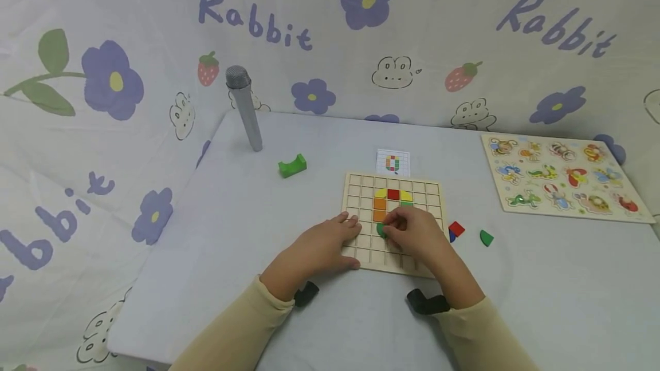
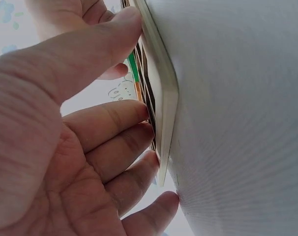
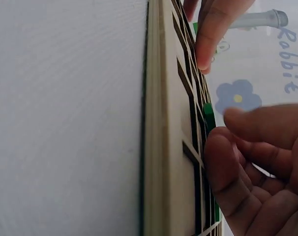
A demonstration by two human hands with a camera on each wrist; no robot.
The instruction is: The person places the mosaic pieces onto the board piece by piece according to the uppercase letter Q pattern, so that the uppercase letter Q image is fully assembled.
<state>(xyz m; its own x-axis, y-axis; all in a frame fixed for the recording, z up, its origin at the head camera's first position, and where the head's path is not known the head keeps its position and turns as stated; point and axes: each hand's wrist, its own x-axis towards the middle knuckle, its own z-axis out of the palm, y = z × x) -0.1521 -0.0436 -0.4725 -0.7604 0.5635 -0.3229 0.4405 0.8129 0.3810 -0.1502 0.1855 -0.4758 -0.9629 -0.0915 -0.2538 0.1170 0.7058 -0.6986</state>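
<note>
A wooden grid board (image 1: 363,242) lies flat on the white table. Along its left side rests my left hand (image 1: 325,242), fingers loosely spread at the edge and thumb by the near corner. My right hand (image 1: 417,231) reaches over the board, thumb and fingers pinching at a green rounded piece (image 1: 381,230) below two orange squares (image 1: 379,209). In the right wrist view this green piece (image 3: 209,117) stands slightly proud of the grid beside the fingertips. Yellow corner pieces flank a red square (image 1: 393,194); the right hand partly hides the column under a green square (image 1: 406,204).
Behind the board lies a pattern card (image 1: 393,163). Right of it are a loose red square (image 1: 456,229) over a blue piece and a green quarter-circle (image 1: 486,238). An insect puzzle (image 1: 527,185), a grey microphone (image 1: 247,113) and a green arch block (image 1: 293,166) stand farther off.
</note>
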